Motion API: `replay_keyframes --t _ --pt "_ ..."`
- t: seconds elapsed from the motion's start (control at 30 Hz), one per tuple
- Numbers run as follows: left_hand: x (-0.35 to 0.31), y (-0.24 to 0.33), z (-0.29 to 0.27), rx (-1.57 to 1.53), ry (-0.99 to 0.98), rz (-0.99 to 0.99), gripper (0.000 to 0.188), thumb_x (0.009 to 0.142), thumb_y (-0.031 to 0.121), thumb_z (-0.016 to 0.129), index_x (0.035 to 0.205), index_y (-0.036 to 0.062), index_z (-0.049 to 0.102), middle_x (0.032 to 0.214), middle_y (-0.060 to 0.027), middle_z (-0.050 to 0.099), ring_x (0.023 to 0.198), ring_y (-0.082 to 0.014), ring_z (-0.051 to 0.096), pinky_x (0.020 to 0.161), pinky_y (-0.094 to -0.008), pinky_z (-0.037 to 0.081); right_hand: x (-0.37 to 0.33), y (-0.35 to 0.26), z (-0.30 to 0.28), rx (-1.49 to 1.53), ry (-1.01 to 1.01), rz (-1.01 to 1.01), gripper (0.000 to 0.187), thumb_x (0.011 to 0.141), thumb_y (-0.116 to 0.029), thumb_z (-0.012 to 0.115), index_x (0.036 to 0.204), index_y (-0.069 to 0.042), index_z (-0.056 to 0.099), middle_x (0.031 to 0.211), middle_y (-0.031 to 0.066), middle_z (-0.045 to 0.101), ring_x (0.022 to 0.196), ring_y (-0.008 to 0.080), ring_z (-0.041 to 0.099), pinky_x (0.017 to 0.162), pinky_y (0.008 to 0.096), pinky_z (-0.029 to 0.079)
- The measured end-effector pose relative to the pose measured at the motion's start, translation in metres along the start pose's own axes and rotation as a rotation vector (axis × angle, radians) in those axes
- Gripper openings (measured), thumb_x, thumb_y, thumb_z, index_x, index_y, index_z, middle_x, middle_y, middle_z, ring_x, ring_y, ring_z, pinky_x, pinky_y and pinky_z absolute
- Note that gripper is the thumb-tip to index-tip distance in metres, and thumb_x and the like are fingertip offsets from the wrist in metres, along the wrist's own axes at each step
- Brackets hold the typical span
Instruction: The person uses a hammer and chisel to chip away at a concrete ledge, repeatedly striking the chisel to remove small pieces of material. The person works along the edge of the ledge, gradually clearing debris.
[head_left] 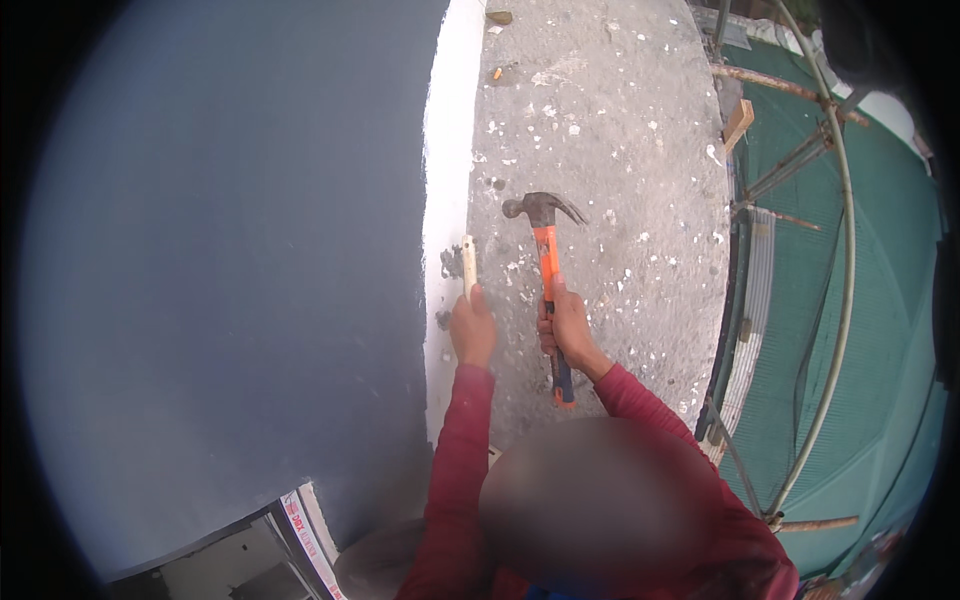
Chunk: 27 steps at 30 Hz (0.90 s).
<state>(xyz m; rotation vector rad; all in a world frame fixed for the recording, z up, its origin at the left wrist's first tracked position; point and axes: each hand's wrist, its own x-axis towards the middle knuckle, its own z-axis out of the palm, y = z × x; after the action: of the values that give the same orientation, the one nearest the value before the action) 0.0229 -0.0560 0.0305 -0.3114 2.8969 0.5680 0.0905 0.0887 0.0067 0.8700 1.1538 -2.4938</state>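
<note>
Head view: speckled concrete ledge (600, 150), grey wall (230, 280) along its left edge, white strip (445, 200) between. Left hand (473, 328) closed around a pale wooden peg (468, 262), holding it against the strip, likely to steady it. Right hand (566, 328) grips the orange-handled claw hammer (546, 250) mid-handle, head raised just right of the peg. Right edge drops off to green netting (880, 300) and scaffold poles (790, 165); little side room.

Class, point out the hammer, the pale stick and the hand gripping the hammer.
hammer (546, 255): head view, on its orange handle.
pale stick (468, 262): head view, mid-shaft.
right hand (567, 325): head view, back of the hand.
</note>
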Motion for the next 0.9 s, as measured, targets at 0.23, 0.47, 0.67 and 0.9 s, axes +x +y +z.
replay_keyframes --t 0.23,0.47,0.67,0.9 --pt "-0.002 -0.002 0.0 -0.009 -0.006 0.005 0.061 0.104 0.047 0.04 0.095 -0.0093 0.063 0.092 -0.033 0.066 0.092 -0.0509 0.062 0.081 -0.0558 0.046 0.006 0.009 0.008 -0.205 0.034 -0.238 0.066 0.098 -0.067 0.034 0.07 -0.008 0.043 0.055 0.0002 0.039 0.041 0.0137 0.036 0.039 0.0316 0.031" --pt "-0.002 -0.001 -0.003 0.014 -0.034 -0.015 0.062 0.104 0.047 0.039 0.095 -0.0094 0.063 0.091 -0.0324 0.066 0.092 -0.0507 0.063 0.08 -0.055 0.046 0.008 0.032 -0.003 -0.328 0.061 -0.342 0.061 0.104 -0.051 0.032 0.07 -0.003 0.046 0.054 0.0093 0.044 0.043 0.0246 0.044 0.043 0.0393 0.034" --pt "0.003 -0.009 0.002 -0.025 0.002 0.012 0.061 0.104 0.047 0.04 0.095 -0.0089 0.063 0.089 -0.0316 0.066 0.089 -0.0499 0.063 0.078 -0.0547 0.046 0.011 0.022 0.01 -0.132 -0.048 0.072 0.069 0.105 -0.056 0.028 0.064 -0.004 0.05 0.052 0.004 0.046 0.043 0.0192 0.046 0.042 0.0389 0.033" --pt "-0.036 -0.026 0.024 -0.203 -0.078 -0.006 0.06 0.104 0.046 0.041 0.087 -0.0073 0.062 0.077 -0.029 0.064 0.078 -0.0493 0.062 0.07 -0.0551 0.044 -0.02 0.01 -0.023 0.118 0.019 0.092 0.068 0.097 -0.073 0.032 0.071 -0.01 0.041 0.054 -0.0032 0.034 0.039 0.0086 0.032 0.037 0.0266 0.029"
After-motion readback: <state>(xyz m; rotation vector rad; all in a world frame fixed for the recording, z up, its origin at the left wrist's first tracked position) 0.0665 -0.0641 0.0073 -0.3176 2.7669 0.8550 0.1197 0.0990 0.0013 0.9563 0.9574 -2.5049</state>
